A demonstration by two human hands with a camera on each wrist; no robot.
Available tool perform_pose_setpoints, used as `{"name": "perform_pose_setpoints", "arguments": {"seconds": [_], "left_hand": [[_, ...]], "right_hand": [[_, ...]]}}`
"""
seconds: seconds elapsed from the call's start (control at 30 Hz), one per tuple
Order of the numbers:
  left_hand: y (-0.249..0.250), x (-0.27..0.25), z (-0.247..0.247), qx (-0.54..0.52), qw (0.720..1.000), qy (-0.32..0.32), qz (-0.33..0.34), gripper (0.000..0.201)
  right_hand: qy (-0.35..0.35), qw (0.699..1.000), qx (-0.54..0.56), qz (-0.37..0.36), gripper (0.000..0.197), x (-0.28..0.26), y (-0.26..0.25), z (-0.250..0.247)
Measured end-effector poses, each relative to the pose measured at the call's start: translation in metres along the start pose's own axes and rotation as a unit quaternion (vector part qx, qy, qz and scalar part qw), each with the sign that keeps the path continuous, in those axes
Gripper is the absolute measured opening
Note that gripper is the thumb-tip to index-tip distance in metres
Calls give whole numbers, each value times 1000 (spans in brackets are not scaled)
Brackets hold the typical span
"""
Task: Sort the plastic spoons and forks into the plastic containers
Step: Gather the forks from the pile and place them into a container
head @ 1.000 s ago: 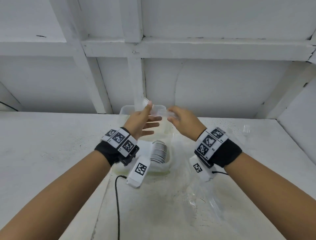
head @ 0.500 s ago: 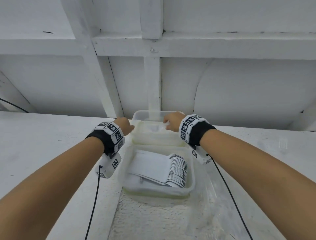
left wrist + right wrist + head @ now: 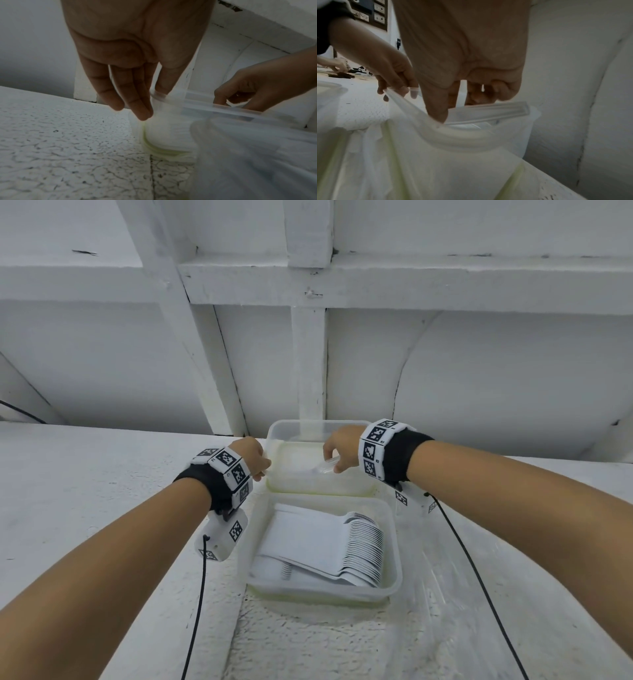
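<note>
**Both hands at the far container**

Pinching a clear plastic piece (image 3: 323, 469), the right hand (image 3: 342, 446) hangs over the far container (image 3: 274, 436); whether that piece is a spoon or a fork cannot be told. From the head view, the left hand (image 3: 251, 455) grips the left rim of that same container, thumb inside and fingers outside. Just in front, touching it, sits the near container (image 3: 394, 542), holding a neat row of white spoons (image 3: 363, 546). Both containers stand on the white table (image 3: 85, 491), close to the white wall (image 3: 479, 371).

Left wrist view: the left hand (image 3: 135, 54) has its thumb over the container's rim (image 3: 171, 94) and its fingers (image 3: 137, 102) straight down the outer wall. The right hand (image 3: 257, 86) shows beyond, fingers curled.

Right wrist view: the right hand (image 3: 464, 54) has fingers curled, its thumb reaching down into the container (image 3: 453, 138). The left hand (image 3: 392, 75) holds the opposite rim.
</note>
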State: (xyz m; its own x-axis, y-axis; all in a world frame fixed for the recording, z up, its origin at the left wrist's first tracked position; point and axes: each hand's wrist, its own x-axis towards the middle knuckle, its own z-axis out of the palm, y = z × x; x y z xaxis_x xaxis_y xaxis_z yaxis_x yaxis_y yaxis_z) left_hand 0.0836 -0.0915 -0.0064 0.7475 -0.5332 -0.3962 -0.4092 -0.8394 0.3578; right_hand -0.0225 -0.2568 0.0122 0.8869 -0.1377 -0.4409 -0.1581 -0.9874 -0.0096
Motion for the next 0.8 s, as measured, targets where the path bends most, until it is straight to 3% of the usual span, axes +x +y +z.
{"name": "perform_pose_setpoints", "arguments": {"seconds": [0.3, 0.43, 0.6, 0.8], "left_hand": [[0, 4, 1, -7, 1000, 2, -1, 25], [-2, 5, 2, -24, 1000, -9, 8, 25], [-3, 6, 1, -45, 999, -15, 4, 23], [-1, 9, 0, -42, 999, -24, -8, 18]], "right_hand": [[-38, 998, -29, -28, 36, 17, -13, 8], [-30, 999, 28, -10, 28, 21, -11, 17], [-30, 991, 128, -4, 34, 15, -5, 16], [10, 984, 175, -10, 28, 12, -5, 23]]}}
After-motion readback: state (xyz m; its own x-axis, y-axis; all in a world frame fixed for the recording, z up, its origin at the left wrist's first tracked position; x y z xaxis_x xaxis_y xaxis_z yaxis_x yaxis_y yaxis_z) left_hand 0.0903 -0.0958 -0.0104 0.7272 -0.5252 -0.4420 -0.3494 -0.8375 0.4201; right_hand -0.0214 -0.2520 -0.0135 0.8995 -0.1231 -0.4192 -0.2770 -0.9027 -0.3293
